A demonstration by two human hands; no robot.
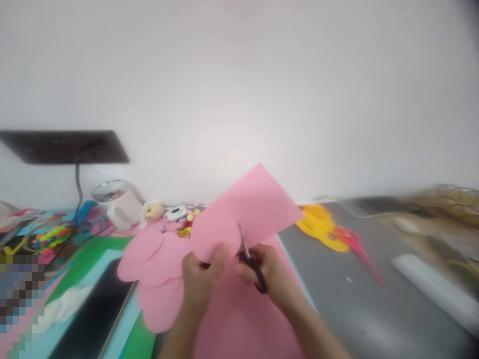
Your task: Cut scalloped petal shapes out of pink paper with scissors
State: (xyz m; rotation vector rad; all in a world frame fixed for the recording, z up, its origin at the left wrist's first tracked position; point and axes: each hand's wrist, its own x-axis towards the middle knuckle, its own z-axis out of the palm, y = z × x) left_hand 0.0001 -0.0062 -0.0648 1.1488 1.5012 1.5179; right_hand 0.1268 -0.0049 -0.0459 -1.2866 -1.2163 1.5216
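Observation:
A sheet of pink paper (258, 199) is raised above the table, its lower left edge cut to a curve. My left hand (204, 276) is closed on this sheet, thumb on top. In my right hand (262, 271) is a pair of scissors (257, 271) with dark handles, the blades at the paper and pointing up and away. Whether the blades are fully closed is hard to see. Several rounded pink paper pieces (149, 264) lie overlapping beside my left hand. Under both hands lies more pink paper (243, 324).
At the left are a white mug (119, 204), a black phone-like slab (93, 309), green paper (90, 254) and small coloured craft bits. To the right lie yellow paper cutouts (318, 224), pink-handled scissors (359, 249) and a white roll-like object (430, 284) on a grey surface. A white wall (239, 89) stands behind.

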